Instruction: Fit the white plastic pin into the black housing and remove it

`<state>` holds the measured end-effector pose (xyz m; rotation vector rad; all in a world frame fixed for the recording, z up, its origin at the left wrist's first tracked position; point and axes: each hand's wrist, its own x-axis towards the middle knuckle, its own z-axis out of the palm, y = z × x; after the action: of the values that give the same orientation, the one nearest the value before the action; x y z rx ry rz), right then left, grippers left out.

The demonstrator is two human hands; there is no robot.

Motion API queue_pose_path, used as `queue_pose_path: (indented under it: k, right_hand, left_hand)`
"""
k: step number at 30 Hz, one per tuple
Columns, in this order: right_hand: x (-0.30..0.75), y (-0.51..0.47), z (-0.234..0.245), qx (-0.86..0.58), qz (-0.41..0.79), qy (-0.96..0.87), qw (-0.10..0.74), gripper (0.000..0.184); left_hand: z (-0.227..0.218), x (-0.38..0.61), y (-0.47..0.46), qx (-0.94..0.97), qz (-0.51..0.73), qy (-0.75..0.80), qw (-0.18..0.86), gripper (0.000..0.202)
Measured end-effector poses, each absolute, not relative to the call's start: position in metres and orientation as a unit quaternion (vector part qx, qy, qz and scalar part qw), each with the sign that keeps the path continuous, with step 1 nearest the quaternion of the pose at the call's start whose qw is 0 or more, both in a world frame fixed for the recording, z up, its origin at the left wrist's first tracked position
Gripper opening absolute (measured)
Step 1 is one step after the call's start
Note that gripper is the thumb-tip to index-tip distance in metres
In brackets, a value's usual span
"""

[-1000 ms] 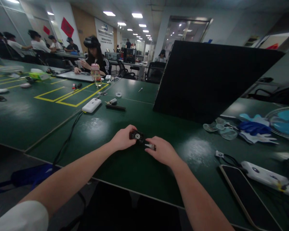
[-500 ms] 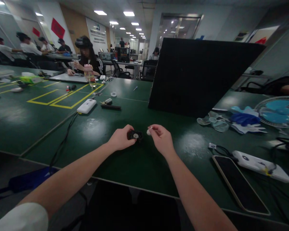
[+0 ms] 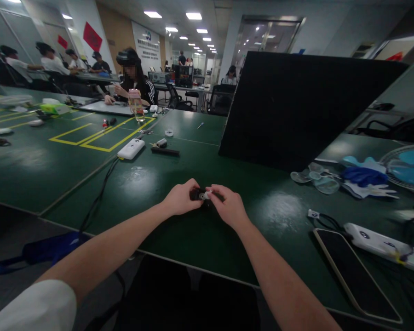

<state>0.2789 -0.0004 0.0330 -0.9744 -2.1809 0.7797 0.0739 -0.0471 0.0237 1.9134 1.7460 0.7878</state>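
On your left, across the green table [image 3: 179, 236], stands a pink-lidded clear bottle [image 3: 135, 106], amber-tinted low down; its contents are too small to tell. Your left hand [image 3: 179, 198] is curled, thumb and fingers clamped on a black part [image 3: 195, 193] near the table's front edge. Your right hand [image 3: 229, 206] pinches a small white piece [image 3: 207, 195] at the part's right side; you had it clear of the part half a second ago. Whether they touch, I can't tell.
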Motion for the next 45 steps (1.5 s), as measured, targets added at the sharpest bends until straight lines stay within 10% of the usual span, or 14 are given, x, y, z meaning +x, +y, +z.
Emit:
queue_pose_path:
  k: [5,15,36,45]
  right_hand:
    - [0.281,0.004,0.031,-0.377,0.311,-0.809,0.327,0.019]
    - [0.342,0.068,0.010,-0.461,0.570,-0.484,0.478,0.078]
    - [0.335,0.063,0.018,-0.440,0.646,-0.372,0.501,0.060]
    - [0.328,0.052,0.033,-0.454,0.652,-0.261,0.548,0.051]
  left_hand:
    - [0.020,0.073,-0.046,0.691,0.292,0.626,0.213,0.037]
    - [0.023,0.069,-0.049,0.687,0.286,0.624,0.239,0.042]
    - [0.018,0.004,-0.077,0.648,0.295,0.687,0.148,0.051]
    - [0.031,-0.084,-0.104,0.709,0.150,0.675,-0.141,0.044]
